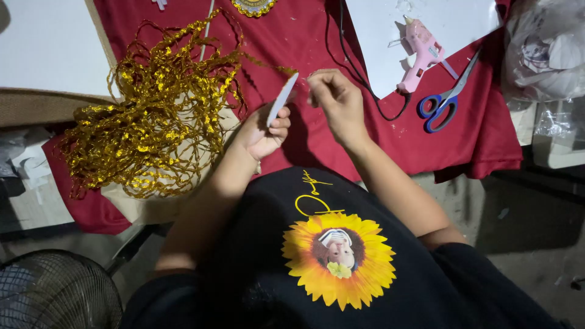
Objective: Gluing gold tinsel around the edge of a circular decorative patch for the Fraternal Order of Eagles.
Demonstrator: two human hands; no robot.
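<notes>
fan: black wire-guard fan (55, 292) at bottom-left corner, below the table edge.
white board: flat white sheet (49, 42) top-left, on a tan surface.
gold trim: big loose tangle of shiny gold ribbon trim (152, 116) on the red cloth (292, 36), left of both hands; one strand runs right from the pile toward the hands.
left hand: left hand (263, 131) closed around a thin white disc (282, 99), held edge-on and tilted, fingers curled on its lower edge. Disc sits above the cloth, just right of the trim pile.
right hand: right hand (338, 100) just beside the disc's upper end, fingertips pinched tight together near the end of the gold strand; can't tell whether the strand is actually in the pinch or whether the fingers touch the disc.
cable: black cord (353, 67) runs down the cloth behind the right hand and loops toward the glue gun.
glue gun: pink glue gun (420, 52) lying on a white sheet (451, 18), top right, well apart from the hands.
scissors: blue-handled scissors (445, 97) just right of the glue gun, partly on the cloth.
plastic bags: clear crumpled plastic (545, 49) at far right edge.
</notes>
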